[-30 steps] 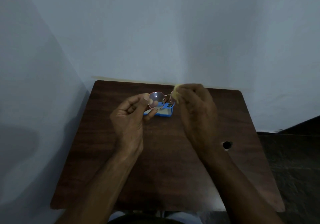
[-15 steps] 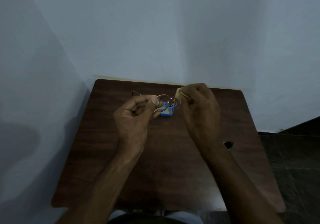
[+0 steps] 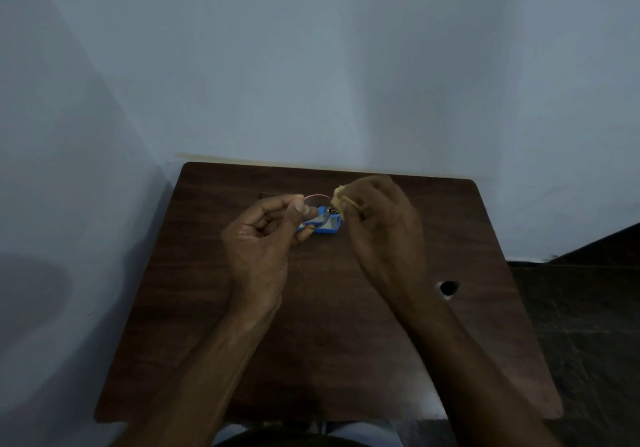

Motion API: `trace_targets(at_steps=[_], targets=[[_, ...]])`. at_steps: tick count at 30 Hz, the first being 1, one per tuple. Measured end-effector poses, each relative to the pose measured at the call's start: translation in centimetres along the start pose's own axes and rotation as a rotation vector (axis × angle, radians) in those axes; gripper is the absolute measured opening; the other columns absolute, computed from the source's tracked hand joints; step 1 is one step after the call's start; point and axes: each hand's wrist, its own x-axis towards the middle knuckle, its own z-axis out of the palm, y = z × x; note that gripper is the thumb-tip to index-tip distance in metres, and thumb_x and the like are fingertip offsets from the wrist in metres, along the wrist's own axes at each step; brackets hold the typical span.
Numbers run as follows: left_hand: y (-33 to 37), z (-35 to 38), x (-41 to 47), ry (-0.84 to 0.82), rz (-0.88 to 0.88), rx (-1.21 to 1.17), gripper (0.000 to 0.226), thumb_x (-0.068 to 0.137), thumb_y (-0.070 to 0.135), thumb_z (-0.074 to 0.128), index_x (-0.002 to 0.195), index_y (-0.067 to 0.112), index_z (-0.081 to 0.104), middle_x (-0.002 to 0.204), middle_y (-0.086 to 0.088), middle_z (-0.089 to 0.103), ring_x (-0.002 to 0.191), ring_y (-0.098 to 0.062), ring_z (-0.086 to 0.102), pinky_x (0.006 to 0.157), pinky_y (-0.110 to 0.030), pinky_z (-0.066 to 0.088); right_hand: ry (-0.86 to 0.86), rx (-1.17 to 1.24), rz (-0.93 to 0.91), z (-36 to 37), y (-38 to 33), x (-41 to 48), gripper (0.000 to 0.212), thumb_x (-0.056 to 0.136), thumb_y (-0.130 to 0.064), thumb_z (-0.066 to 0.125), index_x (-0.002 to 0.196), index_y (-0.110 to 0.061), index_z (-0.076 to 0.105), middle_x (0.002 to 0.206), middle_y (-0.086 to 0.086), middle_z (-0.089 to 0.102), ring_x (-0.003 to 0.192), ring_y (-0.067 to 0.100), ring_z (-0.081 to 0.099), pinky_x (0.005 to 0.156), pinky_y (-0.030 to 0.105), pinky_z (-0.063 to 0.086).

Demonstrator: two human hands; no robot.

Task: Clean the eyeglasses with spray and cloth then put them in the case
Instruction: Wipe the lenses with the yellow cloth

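Head view: the left hand [image 3: 263, 239] pinches the glasses [image 3: 317, 211] by the rim of one lens between thumb and forefinger, the other fingers curled in. The glasses are held in the air above the far middle of the table [image 3: 311, 342], with one temple tip showing past the left hand toward the far left corner. The right hand [image 3: 384, 228] is closed on a small yellow cloth [image 3: 341, 201], pressing it to the lens on that side of the glasses. A blue object [image 3: 327, 227] lies on the table just beneath the glasses; what it is cannot be told. A dark hole [image 3: 448, 287] sits near the table's right edge. The table stands in a corner of pale walls [image 3: 311, 66].
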Motion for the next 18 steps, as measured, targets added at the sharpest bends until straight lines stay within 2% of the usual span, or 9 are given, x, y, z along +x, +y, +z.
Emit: trace_targets(at_steps=[3,8,12,16,18], targets=[[-0.1,0.2,-0.2,0.034,-0.025,-0.015,0.015,0.094,0.005,0.072,0.107,0.0,0.075,0.095,-0.011,0.081,0.093,-0.026,0.08,0.072,-0.032,0.066,0.06,-0.045,0.095,-0.1,1.1,0.7,0.006,0.094,-0.01,0.07,0.098,-0.014,0.071,0.103,-0.001,0.066,0.09,0.014,0.06,0.077,0.037,0.056],[-0.2,0.2,-0.2,0.135,-0.182,-0.166,0.013,0.095,0.007,0.072,0.107,0.008,0.077,0.099,-0.008,0.081,0.097,-0.027,0.079,0.073,-0.031,0.065,0.037,-0.105,-0.1,0.6,-1.1,-1.9,0.015,0.093,-0.003,0.07,0.108,-0.007,0.072,0.115,0.008,0.065,0.099,0.022,0.06,0.079,0.033,0.052],[0.3,0.4,-0.2,0.158,-0.276,-0.304,0.011,0.095,0.009,0.071,0.105,0.008,0.076,0.096,-0.012,0.08,0.092,-0.023,0.079,0.075,-0.029,0.064,0.166,-0.078,-0.002,0.1,0.7,-2.0,0.02,0.089,0.001,0.073,0.107,-0.006,0.071,0.117,0.007,0.062,0.103,0.021,0.06,0.081,0.033,0.053],[0.6,0.7,0.2,0.159,-0.324,-0.388,0.009,0.098,0.006,0.067,0.102,0.007,0.075,0.09,-0.007,0.08,0.088,-0.022,0.08,0.075,-0.026,0.064,0.137,-0.092,-0.097,0.2,0.0,-2.2,0.028,0.087,0.006,0.073,0.112,-0.004,0.065,0.117,0.014,0.062,0.102,0.024,0.062,0.081,0.034,0.058],[0.7,0.7,0.3,0.157,-0.327,-0.384,0.009,0.098,0.006,0.067,0.102,0.007,0.075,0.089,-0.007,0.08,0.087,-0.021,0.081,0.074,-0.026,0.064,0.144,-0.08,-0.102,-0.1,0.2,-2.0,0.025,0.088,0.006,0.072,0.11,-0.004,0.066,0.116,0.015,0.063,0.102,0.026,0.063,0.081,0.035,0.057]])
